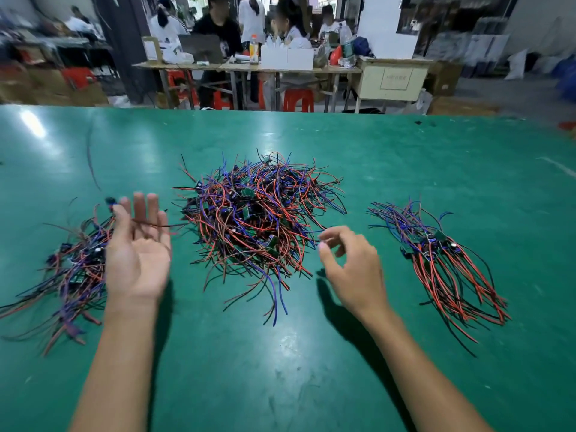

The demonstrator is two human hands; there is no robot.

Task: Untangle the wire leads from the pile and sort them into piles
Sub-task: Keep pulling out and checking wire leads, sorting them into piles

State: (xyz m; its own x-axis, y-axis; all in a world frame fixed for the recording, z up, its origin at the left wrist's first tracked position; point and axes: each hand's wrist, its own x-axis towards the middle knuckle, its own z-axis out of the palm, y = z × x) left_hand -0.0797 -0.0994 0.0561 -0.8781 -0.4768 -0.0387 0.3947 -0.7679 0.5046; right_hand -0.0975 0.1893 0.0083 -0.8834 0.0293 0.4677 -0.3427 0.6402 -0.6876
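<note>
A big tangled pile of red, blue and black wire leads with small green boards [260, 213] lies mid-table. A sorted pile [78, 266] sits at the left, blurred. Another sorted pile [442, 263] lies at the right, its leads fanned toward me. My left hand [137, 251] is palm up beside the left pile with its fingers straight; a blurred lead [162, 225] with a dark end part lies across the fingers. My right hand [352, 266] hovers at the tangled pile's right edge, fingers loosely curled, with nothing in it.
The green table [280, 353] stretches wide, its far edge beyond the piles. A loose dark wire [92, 163] lies at the far left. Behind the table, people sit at a cluttered workbench [249, 67] with red stools.
</note>
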